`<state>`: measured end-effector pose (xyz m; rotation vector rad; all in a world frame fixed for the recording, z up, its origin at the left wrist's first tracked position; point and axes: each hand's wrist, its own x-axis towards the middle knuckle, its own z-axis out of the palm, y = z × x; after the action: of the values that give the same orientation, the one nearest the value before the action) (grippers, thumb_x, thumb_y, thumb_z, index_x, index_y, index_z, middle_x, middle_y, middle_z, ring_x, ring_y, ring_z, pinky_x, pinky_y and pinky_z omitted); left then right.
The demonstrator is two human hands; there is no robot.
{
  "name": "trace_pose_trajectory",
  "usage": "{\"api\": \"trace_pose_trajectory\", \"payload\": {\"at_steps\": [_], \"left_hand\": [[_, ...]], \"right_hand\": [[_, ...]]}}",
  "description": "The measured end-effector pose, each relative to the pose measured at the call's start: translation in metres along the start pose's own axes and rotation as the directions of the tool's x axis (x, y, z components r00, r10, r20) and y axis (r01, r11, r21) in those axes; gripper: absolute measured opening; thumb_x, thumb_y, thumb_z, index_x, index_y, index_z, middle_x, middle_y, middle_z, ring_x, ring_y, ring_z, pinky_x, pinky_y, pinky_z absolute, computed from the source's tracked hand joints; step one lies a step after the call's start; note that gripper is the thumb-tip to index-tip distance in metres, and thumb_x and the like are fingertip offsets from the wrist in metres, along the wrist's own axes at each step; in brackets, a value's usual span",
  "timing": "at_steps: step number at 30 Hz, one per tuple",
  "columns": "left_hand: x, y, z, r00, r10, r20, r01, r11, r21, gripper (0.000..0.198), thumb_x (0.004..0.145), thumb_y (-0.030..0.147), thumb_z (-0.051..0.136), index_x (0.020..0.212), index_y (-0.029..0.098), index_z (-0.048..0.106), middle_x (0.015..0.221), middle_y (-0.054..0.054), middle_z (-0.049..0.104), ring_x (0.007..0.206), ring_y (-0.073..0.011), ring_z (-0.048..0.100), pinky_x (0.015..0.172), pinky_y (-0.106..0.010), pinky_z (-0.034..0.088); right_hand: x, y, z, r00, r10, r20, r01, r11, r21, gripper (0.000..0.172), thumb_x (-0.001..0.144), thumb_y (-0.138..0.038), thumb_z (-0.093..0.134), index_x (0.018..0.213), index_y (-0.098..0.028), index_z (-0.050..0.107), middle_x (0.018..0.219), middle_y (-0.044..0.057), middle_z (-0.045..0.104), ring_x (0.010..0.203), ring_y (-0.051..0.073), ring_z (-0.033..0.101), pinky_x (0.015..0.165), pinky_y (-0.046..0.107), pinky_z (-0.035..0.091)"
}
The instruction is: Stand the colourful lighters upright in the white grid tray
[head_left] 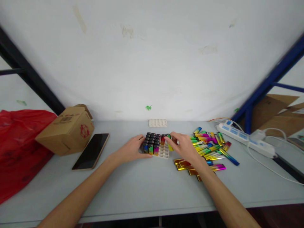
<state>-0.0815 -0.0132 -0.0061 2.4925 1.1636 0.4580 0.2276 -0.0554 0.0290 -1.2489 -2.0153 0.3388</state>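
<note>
A white tray with round sockets [164,153] lies in front of me. Black-topped, shiny coloured lighters [151,143] stand upright in rows on its left side, and bare sockets show on the right. My left hand [134,147] is curled round the tray's left end, thumb along the front and fingers behind the lighters. At the tray's back right, my right hand [181,143] pinches a green and yellow lighter [170,147], partly covered by the fingers. Beside that hand lies a loose pile of metallic lighters [209,146], some hidden under my right forearm.
Against the wall sits another white socketed tray [158,123]. To the left are a dark-screened phone [91,151], a cardboard box [67,129] and a red plastic bag [21,148]. A white power strip [245,139] with cables lies to the right, near a blue metal frame [249,117].
</note>
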Motion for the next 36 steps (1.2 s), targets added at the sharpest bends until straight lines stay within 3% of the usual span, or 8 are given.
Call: {"api": "trace_pose_trajectory", "payload": {"at_steps": [6,17,20,23,25,28,32,36], "left_hand": [[0.0,-0.001,0.001,1.0,-0.002,0.004,0.002,1.0,-0.02,0.076,0.086,0.081,0.089,0.136,0.025,0.077,0.139,-0.016,0.08,0.131,-0.041,0.074,0.119,-0.053,0.06],[0.0,0.0,-0.001,1.0,0.009,-0.001,-0.009,1.0,-0.004,0.07,0.086,0.078,0.091,0.131,0.026,0.077,0.134,-0.015,0.08,0.129,-0.0404,0.075,0.118,-0.052,0.06],[0.001,0.001,0.0,1.0,0.005,-0.006,-0.005,1.0,-0.009,0.069,0.086,0.079,0.091,0.128,0.026,0.077,0.133,-0.015,0.081,0.127,-0.0408,0.075,0.116,-0.053,0.061],[0.002,0.002,0.0,1.0,-0.005,-0.005,0.005,1.0,-0.012,0.069,0.085,0.078,0.091,0.128,0.026,0.076,0.133,-0.015,0.08,0.129,-0.0414,0.074,0.118,-0.054,0.061],[0.002,0.004,-0.001,1.0,-0.012,0.0,0.012,1.0,-0.022,0.069,0.085,0.076,0.091,0.128,0.025,0.075,0.135,-0.016,0.08,0.129,-0.0417,0.074,0.119,-0.055,0.06],[0.002,0.006,-0.002,1.0,-0.028,0.005,0.028,0.999,-0.034,0.069,0.084,0.075,0.092,0.126,0.022,0.075,0.133,-0.017,0.079,0.126,-0.0421,0.075,0.117,-0.055,0.061],[0.002,0.008,-0.003,0.999,-0.052,0.001,0.052,0.998,-0.038,0.066,0.084,0.075,0.092,0.121,0.022,0.076,0.128,-0.017,0.079,0.122,-0.0418,0.076,0.114,-0.055,0.062],[0.003,0.005,-0.001,0.998,-0.056,0.005,0.056,0.998,-0.033,0.066,0.081,0.078,0.092,0.118,0.026,0.076,0.127,-0.017,0.078,0.122,-0.0429,0.076,0.114,-0.055,0.063]], "right_hand": [[0.0,0.004,0.007,0.997,0.027,0.069,-0.031,0.998,0.055,0.053,0.117,-0.068,0.056,0.082,-0.028,0.061,0.078,0.005,0.081,0.069,0.023,0.071,0.072,0.032,0.047],[0.001,0.011,0.012,0.979,0.053,0.195,-0.036,0.995,-0.088,0.036,0.118,-0.046,0.07,0.088,-0.027,0.071,0.08,0.005,0.084,0.07,0.023,0.075,0.069,0.03,0.045],[0.003,0.007,0.015,0.98,0.066,0.19,-0.02,0.973,-0.23,0.047,0.113,-0.053,0.078,0.075,-0.027,0.071,0.073,0.007,0.08,0.066,0.024,0.072,0.067,0.032,0.041],[0.002,0.011,0.013,0.969,0.042,0.242,0.015,0.974,-0.227,0.056,0.112,-0.065,0.075,0.071,-0.026,0.072,0.07,0.006,0.077,0.065,0.023,0.069,0.067,0.032,0.041],[0.003,0.022,0.003,0.979,0.028,0.204,0.009,0.983,-0.182,0.059,0.117,-0.068,0.063,0.079,-0.026,0.076,0.075,0.006,0.078,0.069,0.023,0.069,0.071,0.032,0.045],[0.006,0.052,-0.026,0.999,0.048,0.014,-0.044,0.973,-0.225,0.057,0.124,-0.059,0.045,0.098,-0.023,0.081,0.098,0.012,0.084,0.091,0.028,0.076,0.091,0.038,0.055],[0.007,0.101,-0.066,0.954,0.227,-0.194,-0.293,0.831,-0.472,0.044,0.119,-0.047,0.053,0.136,-0.018,0.082,0.143,0.027,0.078,0.137,0.043,0.07,0.117,0.055,0.053],[-0.002,0.13,-0.078,0.95,0.312,-0.009,-0.251,0.746,-0.617,0.045,0.116,-0.053,0.061,0.147,-0.027,0.081,0.148,0.022,0.08,0.141,0.044,0.068,0.119,0.057,0.051]]}}
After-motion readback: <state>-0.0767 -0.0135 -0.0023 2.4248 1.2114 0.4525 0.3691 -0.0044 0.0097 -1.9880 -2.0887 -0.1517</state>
